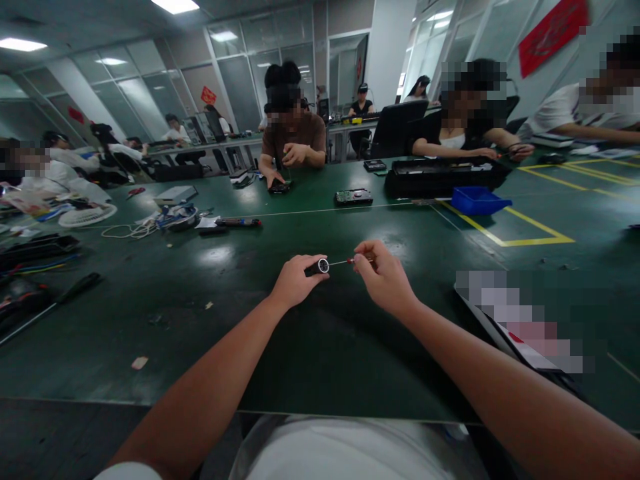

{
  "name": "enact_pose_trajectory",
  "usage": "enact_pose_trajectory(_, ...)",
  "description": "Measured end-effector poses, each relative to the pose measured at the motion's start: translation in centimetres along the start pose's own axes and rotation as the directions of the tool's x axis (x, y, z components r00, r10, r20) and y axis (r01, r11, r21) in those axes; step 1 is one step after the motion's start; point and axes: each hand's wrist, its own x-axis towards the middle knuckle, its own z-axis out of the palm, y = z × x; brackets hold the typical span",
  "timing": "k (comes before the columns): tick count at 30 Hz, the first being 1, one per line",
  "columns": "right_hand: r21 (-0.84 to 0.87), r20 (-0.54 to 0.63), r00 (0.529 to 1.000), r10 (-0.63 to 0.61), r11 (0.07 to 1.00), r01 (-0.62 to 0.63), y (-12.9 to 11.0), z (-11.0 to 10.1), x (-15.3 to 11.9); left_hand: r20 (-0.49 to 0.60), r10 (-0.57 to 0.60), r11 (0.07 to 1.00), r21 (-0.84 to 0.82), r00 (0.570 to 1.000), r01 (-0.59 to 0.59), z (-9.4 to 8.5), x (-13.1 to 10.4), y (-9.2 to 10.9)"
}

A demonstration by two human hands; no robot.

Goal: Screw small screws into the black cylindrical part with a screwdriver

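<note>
Over the green table (320,347), my left hand (294,280) is closed around a small black cylinder (315,269). The cylinder's round end, with a silver rim, faces right and towards me, much like a flashlight head. My right hand (383,275) pinches a thin screwdriver (341,262) with a red part near the fingers; most of its handle is hidden by them. The slim metal shaft points left, and its tip is at the cylinder's rimmed end. Whether the tip touches or goes inside, I cannot tell.
Left lie a long screwdriver (75,290), a cable bundle (175,219) and markers (237,223). Ahead are a circuit board device (353,197), a blue tray (477,200) and a long black housing (445,177). Papers (520,327) lie right. Co-workers sit opposite.
</note>
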Motion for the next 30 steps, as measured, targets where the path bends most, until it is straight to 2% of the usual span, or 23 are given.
enact_pose_trajectory(3, 0.279, -0.005, 0.987, 0.161, 0.948, -0.153, 0.7, 0.4, 0.5, 0.002, 0.013, 1.0, -0.01, 1.0, -0.013, -0.1, 0.0, 0.1)
enact_pose_trajectory(6, 0.549, 0.081, 0.913, 0.399, 0.747, -0.375, 1.6, 0.6, 1.2, 0.011, 0.083, 0.996, -0.025, 0.996, -0.083, -0.3, 0.1, 0.2)
enact_pose_trajectory(7, 0.581, 0.104, 0.894, 0.436, 0.703, -0.411, 1.8, 0.6, 1.4, 0.01, 0.098, 0.995, -0.024, 0.995, -0.098, -0.3, 0.1, 0.2)
enact_pose_trajectory(9, 0.595, 0.09, 0.894, 0.439, 0.696, -0.402, 2.1, 0.5, 1.5, 0.015, 0.094, 0.996, -0.01, 0.995, -0.094, -0.3, 0.2, 0.3)
enact_pose_trajectory(13, 0.54, -0.025, 0.933, 0.36, 0.79, -0.29, 2.0, 0.7, 1.3, 0.043, 0.029, 0.999, 0.022, 0.999, -0.03, -0.1, 0.3, 0.2)
enact_pose_trajectory(17, 0.402, -0.09, 0.961, 0.262, 0.892, -0.206, 1.8, 0.9, 1.0, 0.043, 0.027, 0.999, 0.028, 0.999, -0.028, -0.1, 0.3, 0.1)
enact_pose_trajectory(23, 0.136, -0.095, 0.987, 0.129, 0.984, -0.116, 1.1, 0.4, 0.6, 0.058, 0.041, 0.999, 0.032, 0.997, -0.043, -0.3, 0.4, 0.3)
enact_pose_trajectory(30, -0.033, -0.065, 0.996, 0.053, 0.998, -0.055, 0.2, 0.1, 0.2, 0.082, 0.052, 0.997, 0.058, 0.995, -0.057, -0.1, 0.3, 0.0)
